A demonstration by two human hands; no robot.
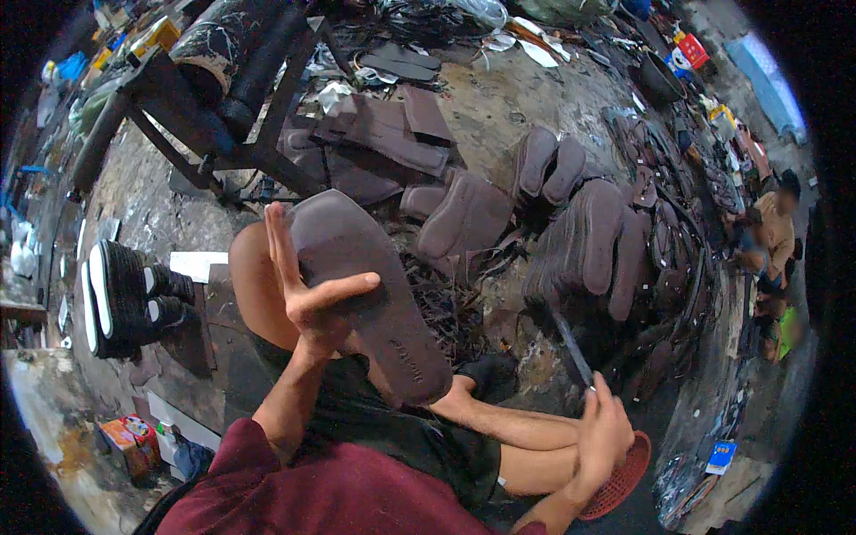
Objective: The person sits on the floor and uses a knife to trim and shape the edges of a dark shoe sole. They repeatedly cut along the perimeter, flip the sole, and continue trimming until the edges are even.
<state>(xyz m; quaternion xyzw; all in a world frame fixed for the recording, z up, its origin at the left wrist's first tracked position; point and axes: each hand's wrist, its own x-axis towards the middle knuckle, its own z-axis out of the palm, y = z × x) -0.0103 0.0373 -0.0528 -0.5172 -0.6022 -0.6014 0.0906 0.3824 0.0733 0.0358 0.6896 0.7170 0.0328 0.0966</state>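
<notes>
A dark brown shoe sole (392,308) lies tilted across my raised leg, its narrower end toward my lap. My left hand (312,294) rests against its left edge. The fingers are stretched upward and the thumb spreads across the sole's face. Off to the right, my right hand (604,428) is closed round the near end of a knife (572,349) with a long, narrow blade; its handle is hidden in the fingers. The blade's far end is by a fanned stack of brown soles (599,236), and I cannot tell whether it touches them.
Brown sheets and cut pieces (392,134) lie ahead, with more soles (468,214) nearer. At left stand black, white-edged soles (105,290). A metal-framed roller machine (209,98) rises at upper left. Dark straps (673,250) pile at right. Other people (776,232) sit at far right.
</notes>
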